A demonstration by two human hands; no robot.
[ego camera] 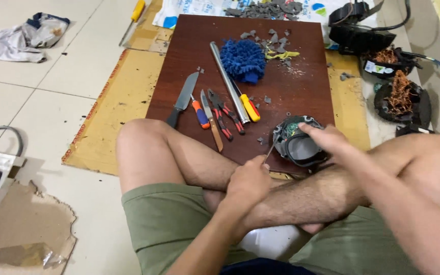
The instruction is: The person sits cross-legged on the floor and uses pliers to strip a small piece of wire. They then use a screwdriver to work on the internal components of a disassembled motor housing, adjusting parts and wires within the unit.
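Left hand: the left hand [249, 179] is closed in a fist around the handle of a thin screwdriver [269, 151], whose shaft slants up toward the round part.
Right hand: the right hand [328, 140] lies over the round grey device housing [297, 143], fingers curled down on its top and right side, holding it.
Housing: it sits at the near right edge of the dark brown board [301, 76], just above the crossed bare legs; a green circuit piece shows inside its rim.
Tools on the board: a kitchen knife [182, 99], an orange-handled tool [199, 113], a wooden-handled knife [211, 120] and red-and-black pliers [225, 114] lie side by side near the board's middle; a metal tube [228, 82] runs diagonally beside a yellow-handled tool [248, 104].
Cloth: a blue chenille mitt [244, 59] lies near the far edge, grey plastic fragments [273, 39] scattered around it.
Packages: a white printed bag [199, 7] with blue markings lies flat past the board's far edge; flattened brown cardboard [113, 102] lies under the board.
Right side: black motor parts with copper windings [400, 94] sit on the floor off the board's right edge.
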